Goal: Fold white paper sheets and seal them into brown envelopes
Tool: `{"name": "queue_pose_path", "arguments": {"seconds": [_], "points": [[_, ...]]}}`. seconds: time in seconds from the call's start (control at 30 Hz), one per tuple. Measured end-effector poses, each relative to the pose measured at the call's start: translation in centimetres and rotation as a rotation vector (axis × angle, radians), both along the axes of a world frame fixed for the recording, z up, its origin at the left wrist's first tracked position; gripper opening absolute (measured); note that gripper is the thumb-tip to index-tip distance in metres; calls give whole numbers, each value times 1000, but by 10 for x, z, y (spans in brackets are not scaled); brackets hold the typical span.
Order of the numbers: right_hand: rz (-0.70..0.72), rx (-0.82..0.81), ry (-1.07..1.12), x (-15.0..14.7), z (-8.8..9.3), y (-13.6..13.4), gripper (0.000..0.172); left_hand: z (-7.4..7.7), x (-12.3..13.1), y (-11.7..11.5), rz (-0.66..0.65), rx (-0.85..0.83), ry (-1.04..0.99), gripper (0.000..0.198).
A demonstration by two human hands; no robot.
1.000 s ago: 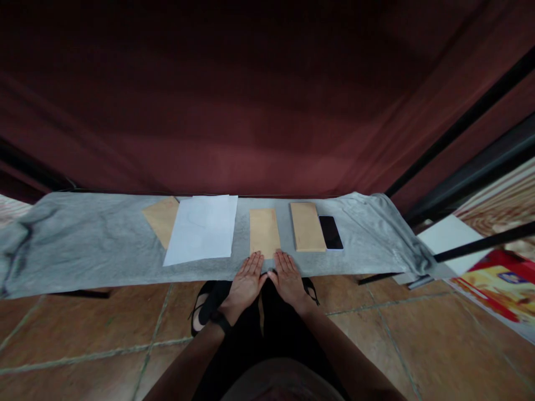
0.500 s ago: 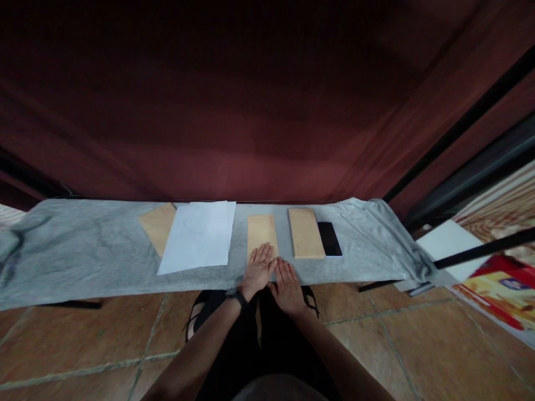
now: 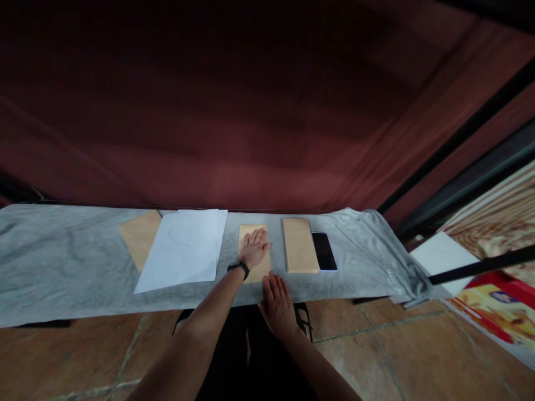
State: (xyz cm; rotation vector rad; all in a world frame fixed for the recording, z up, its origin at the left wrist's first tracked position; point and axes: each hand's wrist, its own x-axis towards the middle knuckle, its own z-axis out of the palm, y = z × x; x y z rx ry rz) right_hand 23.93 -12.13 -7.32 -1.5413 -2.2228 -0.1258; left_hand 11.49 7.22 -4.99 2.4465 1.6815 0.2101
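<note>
A tan paper envelope [image 3: 259, 272] lies flat on the grey cloth in front of me. Spread across its upper half is my left hand [image 3: 254, 248], fingers extended, a dark band on the wrist. My right hand [image 3: 276, 303] rests with fingers stretched out at the cloth's front edge, its fingertips close to the envelope's lower right corner. Farther right lies a stack of tan envelopes [image 3: 301, 245], with a dark-screened phone [image 3: 325, 252] beside it. To the left, white paper sheets [image 3: 184, 245] partly cover another tan envelope [image 3: 140, 234].
The grey cloth [image 3: 75, 250] covers a long narrow bench against a dark red wall [image 3: 251, 139]. Dark metal bars [image 3: 460, 139] slant along the right. A white board [image 3: 445, 259] and a red and yellow box [image 3: 497, 306] are at the right, over brown floor tiles [image 3: 355, 356].
My left hand has slid forward up the envelope, away from my right hand. My right hand stays near the front edge. The whole view has shifted slightly.
</note>
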Motion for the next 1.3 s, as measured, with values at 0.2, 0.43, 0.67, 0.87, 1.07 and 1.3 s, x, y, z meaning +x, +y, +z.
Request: {"name": "queue_pose_path", "arguments": {"seconds": [0.2, 0.43, 0.67, 0.87, 1.07, 1.3], "points": [[-17, -2, 12, -1, -4, 0, 66, -4, -11, -33, -26, 20, 6, 59], [-8, -73, 49, -1, -6, 1, 61, -9, -48, -126, -130, 139, -39, 54], [-24, -103, 66, -2, 4, 2, 54, -3, -67, -160, -95, 113, -5, 48], [-43, -137, 156, 0, 9, 12, 44, 11, -56, -148, -144, 127, 154, 49], [-247, -97, 275, -8, -2, 29, 48, 26, -40, -143, -158, 169, 247, 45], [-376, -132, 459, -17, -10, 49, 40, 27, -27, -136, -146, 146, 189, 35]]}}
